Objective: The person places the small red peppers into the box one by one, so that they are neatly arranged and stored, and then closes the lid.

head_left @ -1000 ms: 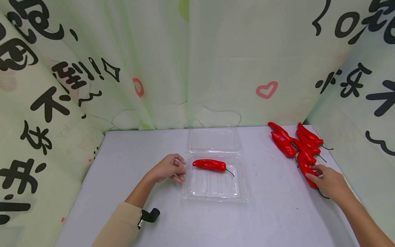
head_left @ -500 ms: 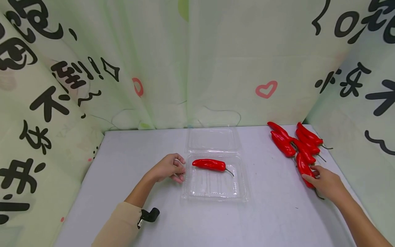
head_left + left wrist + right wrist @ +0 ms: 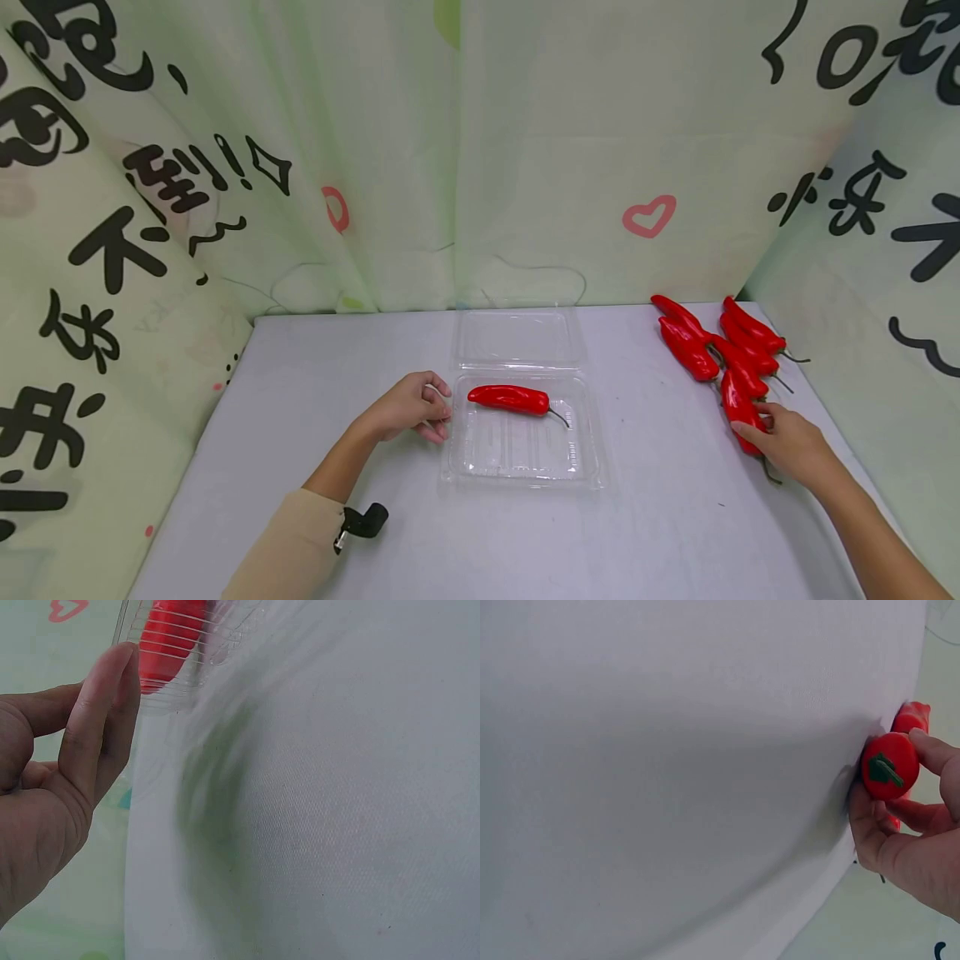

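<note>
- My right hand pinches a pepper, thumb and fingers clamped!
- Other peppers lie just beyond that grip.
- My left hand, fingers loose, beside the box.

Right hand grips pepper; tray holds another.

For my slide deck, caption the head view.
One red chili pepper lies in an open clear plastic clamshell; the right grip holds a second pepper by the cluster.

Wht tbl, grn curtain w/ blk lettering, pink heart
</note>
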Tool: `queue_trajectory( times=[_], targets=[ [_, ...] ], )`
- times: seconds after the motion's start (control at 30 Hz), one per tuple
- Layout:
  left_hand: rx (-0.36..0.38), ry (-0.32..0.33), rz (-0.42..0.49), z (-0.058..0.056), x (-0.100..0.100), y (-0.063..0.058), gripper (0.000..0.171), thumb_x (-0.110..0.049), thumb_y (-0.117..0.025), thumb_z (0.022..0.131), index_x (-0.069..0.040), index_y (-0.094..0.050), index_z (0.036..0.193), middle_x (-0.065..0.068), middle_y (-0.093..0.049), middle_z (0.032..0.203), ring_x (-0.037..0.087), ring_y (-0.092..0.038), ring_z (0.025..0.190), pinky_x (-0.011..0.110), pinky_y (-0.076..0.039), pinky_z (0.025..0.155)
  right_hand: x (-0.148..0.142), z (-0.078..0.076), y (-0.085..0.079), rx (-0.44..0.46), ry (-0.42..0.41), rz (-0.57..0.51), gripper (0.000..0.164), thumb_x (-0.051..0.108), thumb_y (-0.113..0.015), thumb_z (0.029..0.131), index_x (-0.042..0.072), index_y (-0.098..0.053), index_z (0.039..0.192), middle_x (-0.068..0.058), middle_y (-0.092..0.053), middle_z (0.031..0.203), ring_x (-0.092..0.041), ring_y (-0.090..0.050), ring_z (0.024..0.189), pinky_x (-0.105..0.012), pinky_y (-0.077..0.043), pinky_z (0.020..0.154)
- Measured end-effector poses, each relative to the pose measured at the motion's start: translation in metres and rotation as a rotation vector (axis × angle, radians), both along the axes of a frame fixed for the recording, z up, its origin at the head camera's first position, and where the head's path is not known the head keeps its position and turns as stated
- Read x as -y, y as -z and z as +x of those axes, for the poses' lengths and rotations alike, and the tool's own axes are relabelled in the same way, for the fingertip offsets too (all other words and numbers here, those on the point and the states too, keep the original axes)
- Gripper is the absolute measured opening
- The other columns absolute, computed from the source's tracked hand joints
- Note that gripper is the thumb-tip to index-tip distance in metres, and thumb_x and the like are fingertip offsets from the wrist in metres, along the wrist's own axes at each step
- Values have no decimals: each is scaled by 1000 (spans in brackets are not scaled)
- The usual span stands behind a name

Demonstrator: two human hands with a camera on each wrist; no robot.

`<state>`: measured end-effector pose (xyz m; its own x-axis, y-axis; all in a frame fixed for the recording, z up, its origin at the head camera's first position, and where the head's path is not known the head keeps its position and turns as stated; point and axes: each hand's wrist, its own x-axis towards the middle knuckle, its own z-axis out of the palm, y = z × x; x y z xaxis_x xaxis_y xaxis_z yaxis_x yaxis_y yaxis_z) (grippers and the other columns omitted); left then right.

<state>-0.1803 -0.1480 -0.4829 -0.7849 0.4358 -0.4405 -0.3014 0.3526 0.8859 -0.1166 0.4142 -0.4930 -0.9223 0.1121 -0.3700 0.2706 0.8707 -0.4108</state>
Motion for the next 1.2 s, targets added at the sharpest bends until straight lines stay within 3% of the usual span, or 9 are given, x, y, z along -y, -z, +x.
queue_trajectory(
  times=[0.4, 0.77, 1.2],
  targets=[
    [0, 9, -14, -1, 0, 1, 31, -2, -66, 95, 4, -49, 120, 15, -66, 87, 23, -71, 64, 37, -64, 63, 1, 12, 3, -218, -15, -36, 86, 22, -82, 82, -19, -30, 137, -39, -44, 116, -52, -48, 100, -43, -63, 60],
    [12, 7, -8, -2, 1, 2, 31, -1, -66, 94, 3, -49, 120, 14, -66, 88, 23, -72, 65, 38, -64, 64, 5, 12, -10, -196, 11, -89, 92, 22, -83, 81, -12, -24, 143, -39, -38, 129, -54, -43, 107, -46, -63, 64],
    [4, 12, 7, -2, 1, 3, 32, -1, -65, 95, 6, -48, 121, 15, -66, 89, 23, -71, 65, 38, -64, 63, 20, 9, -19, -311, -42, -94, 84, 13, -84, 80, -6, -32, 142, -37, -42, 131, -55, -44, 110, -55, -63, 68]
  ],
)
